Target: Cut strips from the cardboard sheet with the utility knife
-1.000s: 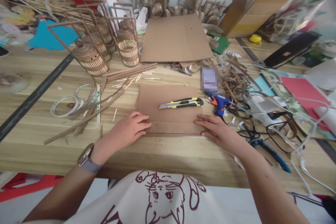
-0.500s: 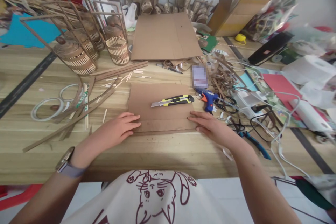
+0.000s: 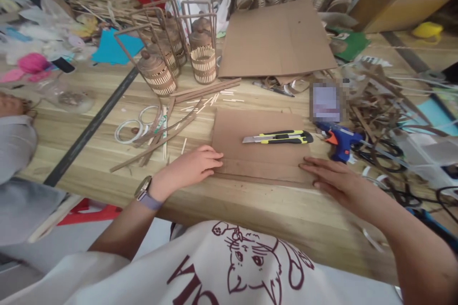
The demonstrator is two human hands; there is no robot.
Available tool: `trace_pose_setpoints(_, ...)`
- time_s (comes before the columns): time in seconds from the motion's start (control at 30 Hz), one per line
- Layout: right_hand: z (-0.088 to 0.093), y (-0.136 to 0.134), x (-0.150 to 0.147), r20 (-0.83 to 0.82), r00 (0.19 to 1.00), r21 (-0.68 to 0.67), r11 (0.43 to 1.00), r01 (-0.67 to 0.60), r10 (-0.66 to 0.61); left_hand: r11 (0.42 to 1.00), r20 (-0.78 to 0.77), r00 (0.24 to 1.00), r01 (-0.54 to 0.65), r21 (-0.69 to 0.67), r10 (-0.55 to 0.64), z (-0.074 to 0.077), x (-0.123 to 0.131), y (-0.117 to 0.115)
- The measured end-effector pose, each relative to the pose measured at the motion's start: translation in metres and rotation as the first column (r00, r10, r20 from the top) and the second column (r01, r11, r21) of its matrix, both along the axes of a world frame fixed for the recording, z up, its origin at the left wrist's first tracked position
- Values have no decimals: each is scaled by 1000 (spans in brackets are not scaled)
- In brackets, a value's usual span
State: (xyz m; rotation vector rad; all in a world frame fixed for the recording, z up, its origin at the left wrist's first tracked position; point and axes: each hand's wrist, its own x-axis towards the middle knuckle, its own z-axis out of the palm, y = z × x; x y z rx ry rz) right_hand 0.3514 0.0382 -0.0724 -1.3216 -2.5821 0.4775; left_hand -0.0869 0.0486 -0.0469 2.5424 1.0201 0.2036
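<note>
A flat brown cardboard piece (image 3: 232,128) lies on the wooden table in front of me. On top of it rests a yellow and black utility knife (image 3: 279,137), its blade pointing left. My left hand (image 3: 195,164) lies with fingers stretched over the cardboard's left edge, a watch on its wrist. At the right edge, my right hand (image 3: 332,177) touches the cardboard with its fingers extended. Neither hand grips anything. A blue glue gun (image 3: 341,142) with an orange trigger lies just beyond my right hand.
Small slatted lanterns (image 3: 157,74) with tall handles stand at back left. A larger cardboard sheet (image 3: 272,43) lies behind the knife. Tape rolls (image 3: 130,132) and wood strips (image 3: 161,145) are left of my hand. Another person's sleeve (image 3: 16,143) shows at far left.
The view has turned to the left, so everything sits further right in it and another person's arm has come in at the left. Both hands stay on the cardboard's edges.
</note>
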Motion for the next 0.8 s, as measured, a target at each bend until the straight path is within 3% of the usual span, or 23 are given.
trace_pose_setpoints(0.43,-10,1,6,-15,1000,53,998,-18,19,999,-39,999,10,-44,-12,5,-12,-1)
trace_pose_setpoints(0.6,3,-2,-1,10,1000,41,999,-28,27,1000,-41,999,1,-31,-2,5,-12,-1)
trace_pose_setpoints(0.8,17,-7,-10,49,999,-27,1000,-10,12,1000,-3,1000,17,-5,-17,-8,-19,3)
